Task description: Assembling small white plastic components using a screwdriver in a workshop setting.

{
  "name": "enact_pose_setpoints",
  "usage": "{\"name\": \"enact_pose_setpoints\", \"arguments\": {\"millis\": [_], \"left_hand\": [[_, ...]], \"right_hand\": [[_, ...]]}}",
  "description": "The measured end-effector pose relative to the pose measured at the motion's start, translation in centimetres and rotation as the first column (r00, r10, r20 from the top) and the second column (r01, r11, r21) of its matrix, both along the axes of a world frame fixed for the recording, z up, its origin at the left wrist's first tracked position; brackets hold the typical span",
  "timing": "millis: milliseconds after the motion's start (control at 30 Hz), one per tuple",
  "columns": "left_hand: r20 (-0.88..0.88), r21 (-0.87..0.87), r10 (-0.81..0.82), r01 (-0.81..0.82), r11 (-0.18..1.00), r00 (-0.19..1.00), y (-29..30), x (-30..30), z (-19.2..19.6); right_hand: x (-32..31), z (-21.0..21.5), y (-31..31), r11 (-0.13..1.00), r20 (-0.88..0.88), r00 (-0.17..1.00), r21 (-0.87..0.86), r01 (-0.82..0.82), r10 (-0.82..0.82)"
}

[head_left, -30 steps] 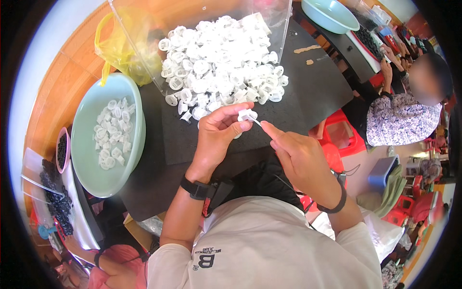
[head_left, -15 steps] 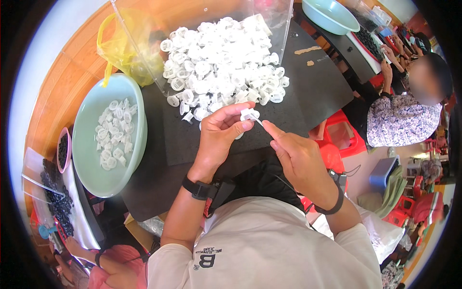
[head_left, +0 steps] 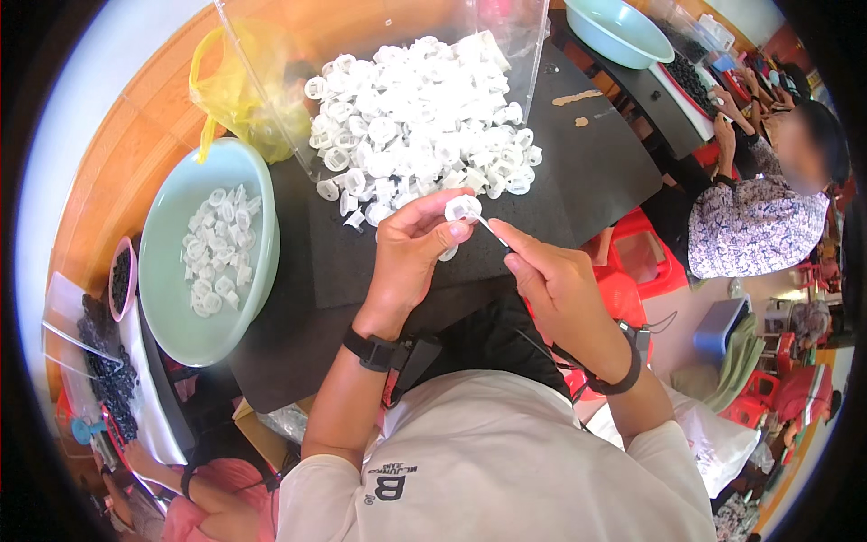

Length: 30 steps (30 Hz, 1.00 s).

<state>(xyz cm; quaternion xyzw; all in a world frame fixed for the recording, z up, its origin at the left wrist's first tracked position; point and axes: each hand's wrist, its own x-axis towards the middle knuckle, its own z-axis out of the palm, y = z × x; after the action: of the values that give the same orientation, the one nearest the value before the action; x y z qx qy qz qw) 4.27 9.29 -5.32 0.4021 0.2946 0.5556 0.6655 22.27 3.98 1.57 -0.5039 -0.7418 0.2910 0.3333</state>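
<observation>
Between its thumb and fingers, my left hand (head_left: 411, 248) grips a small round white plastic part (head_left: 462, 210), its round face turned up. My right hand (head_left: 558, 285) is closed on a thin, light-coloured tool (head_left: 493, 232); the tool's tip reaches the edge of the part. What kind of tool it is I cannot make out. Just beyond my hands lies a big heap of similar white plastic parts (head_left: 415, 117) on the black table (head_left: 578, 194). To my left a pale green basin (head_left: 161, 271) holds more white parts (head_left: 217, 248).
A clear plastic panel (head_left: 533, 63) stands by the heap. Beside the basin is a yellow plastic bag (head_left: 257, 99). Black pieces (head_left: 110, 370) lie at far left, near a pink bowl (head_left: 125, 253). A co-worker (head_left: 759, 217) sits at right near red stools (head_left: 646, 253); a blue basin (head_left: 623, 36) stands behind.
The white part in my left hand has turned so that its round face shows more. My right hand has shifted slightly right and down, with more of the tool visible.
</observation>
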Motion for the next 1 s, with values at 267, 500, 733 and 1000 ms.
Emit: {"name": "enact_pose_setpoints", "arguments": {"millis": [267,500,733,1000], "left_hand": [[0.143,-0.068,-0.162,0.173,0.983,0.976,0.0,-0.2,0.6],[0.088,-0.092,-0.248,0.255,0.962,0.965,-0.2,0.0,0.5],[0.117,-0.095,-0.297,0.309,0.946,0.948,-0.2,0.0,0.8],[0.149,-0.133,-0.281,0.3,0.945,0.948,-0.3,0.1,0.8]], "right_hand": [[1.1,0.1,0.4,0.988,-0.058,0.997,0.142,0.056,-0.048],[-0.1,-0.8,3.2,0.977,-0.206,0.978,0.212,0.027,0.018],[0.0,-1.6,3.2,0.996,-0.306,0.951,0.062,0.059,-0.037],[-0.2,-1.1,3.1,0.991,-0.506,0.858,-0.133,0.021,-0.086]]}}
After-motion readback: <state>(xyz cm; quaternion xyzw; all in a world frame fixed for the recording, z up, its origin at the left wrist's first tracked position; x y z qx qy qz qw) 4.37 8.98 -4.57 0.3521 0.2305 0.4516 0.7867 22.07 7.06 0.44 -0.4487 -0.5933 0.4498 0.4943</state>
